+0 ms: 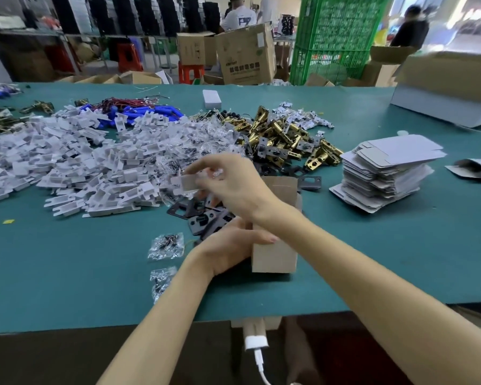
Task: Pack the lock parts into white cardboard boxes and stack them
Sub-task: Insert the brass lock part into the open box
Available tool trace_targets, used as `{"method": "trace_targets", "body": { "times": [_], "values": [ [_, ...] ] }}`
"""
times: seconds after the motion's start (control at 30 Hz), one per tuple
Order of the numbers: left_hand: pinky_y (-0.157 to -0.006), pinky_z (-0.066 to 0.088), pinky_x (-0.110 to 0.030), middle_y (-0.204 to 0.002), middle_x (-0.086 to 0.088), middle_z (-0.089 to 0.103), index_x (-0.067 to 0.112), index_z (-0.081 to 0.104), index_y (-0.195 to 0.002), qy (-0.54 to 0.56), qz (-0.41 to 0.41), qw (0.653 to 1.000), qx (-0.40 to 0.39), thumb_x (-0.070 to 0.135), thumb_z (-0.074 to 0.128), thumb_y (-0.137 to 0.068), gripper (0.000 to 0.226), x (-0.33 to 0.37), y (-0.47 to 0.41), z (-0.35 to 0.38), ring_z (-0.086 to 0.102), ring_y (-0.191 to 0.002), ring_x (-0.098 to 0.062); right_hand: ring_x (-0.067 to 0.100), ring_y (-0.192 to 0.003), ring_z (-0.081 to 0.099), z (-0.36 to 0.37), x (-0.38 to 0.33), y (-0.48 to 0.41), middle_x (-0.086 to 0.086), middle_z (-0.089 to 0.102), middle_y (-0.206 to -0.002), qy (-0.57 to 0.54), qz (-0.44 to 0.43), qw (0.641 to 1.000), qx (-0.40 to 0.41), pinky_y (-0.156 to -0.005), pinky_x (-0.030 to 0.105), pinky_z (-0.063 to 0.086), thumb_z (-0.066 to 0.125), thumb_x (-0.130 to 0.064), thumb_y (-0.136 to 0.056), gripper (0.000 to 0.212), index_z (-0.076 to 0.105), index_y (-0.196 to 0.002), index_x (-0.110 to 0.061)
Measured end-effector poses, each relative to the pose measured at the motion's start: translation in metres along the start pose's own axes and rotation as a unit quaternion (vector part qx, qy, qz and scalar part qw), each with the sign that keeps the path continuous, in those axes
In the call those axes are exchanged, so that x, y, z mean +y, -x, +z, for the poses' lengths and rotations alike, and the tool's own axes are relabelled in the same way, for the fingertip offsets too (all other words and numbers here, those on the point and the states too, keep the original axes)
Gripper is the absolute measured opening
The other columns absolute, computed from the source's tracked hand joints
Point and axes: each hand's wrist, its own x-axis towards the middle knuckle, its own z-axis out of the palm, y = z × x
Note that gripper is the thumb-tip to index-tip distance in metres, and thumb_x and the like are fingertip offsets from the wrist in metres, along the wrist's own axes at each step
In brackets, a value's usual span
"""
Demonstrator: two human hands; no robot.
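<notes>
While the left hand grips the open box on the surface, the right hand pinches a white plastic part in its fingers just beside the box mouth, so filling looks underway, next needing a drop inside.

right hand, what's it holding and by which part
A white plastic piece, pinched at its right end by the right hand; left hand grips the cardboard box.

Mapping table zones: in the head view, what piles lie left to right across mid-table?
white plastic parts heap → brass latch pile → stack of flat white box blanks → loose flattened white box
</notes>
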Motion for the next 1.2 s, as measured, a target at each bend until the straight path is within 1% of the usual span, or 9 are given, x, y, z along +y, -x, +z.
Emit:
{"method": "trace_targets", "body": {
  "times": [0.07, 0.2, 0.37, 0.5, 0.63, 0.73, 0.9, 1.1, 1.2],
  "values": [
    [-0.114, 0.044, -0.058, -0.142, -0.030, 0.059, -0.006, 0.052, -0.142, 0.040, 0.033, 0.998, -0.047, 0.005, 0.067, -0.088, 0.057, 0.003, 0.000, 0.003, 0.056, -0.134, -0.046, 0.013, -0.069, 0.074, -0.035, -0.002, 0.014, 0.002, 0.072, -0.094, 0.007, -0.017, 0.999, 0.030, -0.058, 0.024, 0.058, 0.065, -0.010, -0.098, 0.015, 0.072, -0.111, -0.008],
    [-0.112, 0.047, -0.057, -0.147, -0.023, 0.057, 0.005, 0.058, -0.143, 0.087, 0.054, 0.984, -0.144, 0.000, 0.056, -0.099, 0.045, -0.002, -0.003, 0.000, 0.054, -0.138, -0.043, 0.021, -0.072, 0.075, -0.094, 0.005, 0.038, 0.011, 0.072, -0.094, 0.008, 0.011, 0.998, 0.068, -0.060, 0.025, 0.056, 0.070, -0.012, -0.095, 0.012, 0.071, -0.107, -0.009],
    [-0.113, 0.045, -0.058, -0.149, -0.025, 0.054, 0.003, 0.054, -0.146, 0.104, 0.057, 0.983, -0.137, 0.003, 0.057, -0.100, 0.046, -0.003, -0.006, 0.000, 0.051, -0.139, -0.045, 0.013, -0.059, 0.069, -0.124, 0.022, 0.057, 0.009, 0.076, -0.076, 0.091, 0.066, 0.993, 0.026, -0.061, 0.023, 0.053, 0.071, -0.005, -0.093, 0.006, 0.076, -0.096, -0.004],
    [-0.112, 0.047, -0.057, -0.149, -0.026, 0.054, 0.001, 0.054, -0.145, 0.134, 0.052, 0.982, -0.123, 0.001, 0.059, -0.098, 0.048, -0.004, -0.005, 0.001, 0.051, -0.139, -0.046, 0.011, -0.071, 0.071, -0.122, 0.023, 0.059, 0.003, 0.075, -0.084, 0.205, 0.073, 0.972, -0.084, -0.067, 0.016, 0.051, 0.078, -0.016, -0.089, 0.015, 0.078, -0.103, -0.011],
    [-0.112, 0.045, -0.060, -0.145, -0.027, 0.057, 0.008, 0.063, -0.138, 0.131, 0.052, 0.983, -0.117, 0.003, 0.058, -0.098, 0.041, -0.002, -0.004, 0.001, 0.052, -0.138, -0.047, -0.004, -0.074, 0.056, -0.114, 0.018, 0.051, -0.006, 0.062, -0.096, 0.323, 0.029, 0.942, -0.083, -0.063, 0.005, 0.039, 0.073, -0.017, -0.093, 0.012, 0.079, -0.103, -0.013],
    [-0.110, 0.048, -0.057, -0.146, -0.025, 0.058, 0.007, 0.061, -0.140, 0.145, 0.050, 0.981, -0.122, 0.003, 0.060, -0.098, 0.042, -0.003, -0.004, 0.001, 0.054, -0.137, -0.044, 0.004, -0.077, 0.053, -0.107, 0.016, 0.042, -0.003, 0.064, -0.094, 0.383, 0.011, 0.919, -0.090, -0.068, 0.014, 0.037, 0.065, -0.012, -0.097, 0.014, 0.079, -0.100, -0.011],
    [-0.112, 0.046, -0.060, -0.146, -0.025, 0.057, 0.008, 0.061, -0.140, 0.147, 0.059, 0.978, -0.132, 0.002, 0.060, -0.098, 0.042, -0.003, -0.004, 0.000, 0.054, -0.137, -0.044, 0.010, -0.094, 0.051, -0.105, 0.015, 0.035, -0.004, 0.063, -0.100, 0.418, -0.007, 0.899, -0.131, -0.082, 0.023, 0.039, 0.066, -0.008, -0.096, 0.016, 0.078, -0.105, -0.016],
    [-0.111, 0.048, -0.057, -0.146, -0.024, 0.058, 0.004, 0.055, -0.143, 0.151, 0.061, 0.977, -0.139, 0.001, 0.060, -0.097, 0.046, -0.003, -0.004, 0.000, 0.054, -0.137, -0.044, 0.008, -0.095, 0.045, -0.107, 0.015, 0.035, -0.012, 0.059, -0.096, 0.413, -0.071, 0.900, -0.121, -0.086, 0.029, 0.043, 0.064, -0.001, -0.096, 0.027, 0.073, -0.111, -0.021],
    [-0.110, 0.049, -0.057, -0.146, -0.025, 0.057, 0.003, 0.056, -0.143, 0.149, 0.064, 0.976, -0.144, 0.000, 0.059, -0.098, 0.045, -0.004, -0.004, 0.000, 0.054, -0.137, -0.043, 0.004, -0.092, 0.045, -0.110, 0.014, 0.038, -0.013, 0.060, -0.093, 0.381, -0.110, 0.914, -0.093, -0.085, 0.023, 0.042, 0.066, -0.001, -0.095, 0.024, 0.075, -0.106, -0.019]
  ]
}}
